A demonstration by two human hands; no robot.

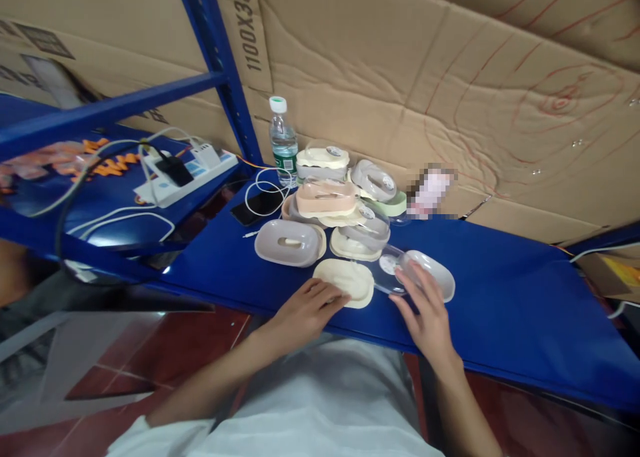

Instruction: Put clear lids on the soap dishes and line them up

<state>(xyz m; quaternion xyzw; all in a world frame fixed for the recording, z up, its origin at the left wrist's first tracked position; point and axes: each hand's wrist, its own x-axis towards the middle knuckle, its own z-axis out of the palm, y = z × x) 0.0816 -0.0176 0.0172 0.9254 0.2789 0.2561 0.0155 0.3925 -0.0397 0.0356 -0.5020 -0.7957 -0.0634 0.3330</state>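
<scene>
My left hand (313, 305) is at the near edge of a cream oval soap dish piece (345, 277), its fingers curled together over the rim. My right hand (425, 303) has its fingers apart, with the fingertips at a clear lid (387, 283) that bears a round white label. Partly behind those fingers lies a grey oval soap dish (440, 277). To the left, another grey soap dish (285, 242) with a slot overlaps a cream piece. A grey dish with a clear cover (363, 237) sits just beyond the cream piece.
Behind are stacked soap dishes, a pink one (327, 197) and a green one (395, 205) among them. A water bottle (284, 140), a phone (255, 207) and a white cable stand near the blue post. At left, a power strip (187, 177) lies on another blue shelf. Cardboard (360, 63) backs the table.
</scene>
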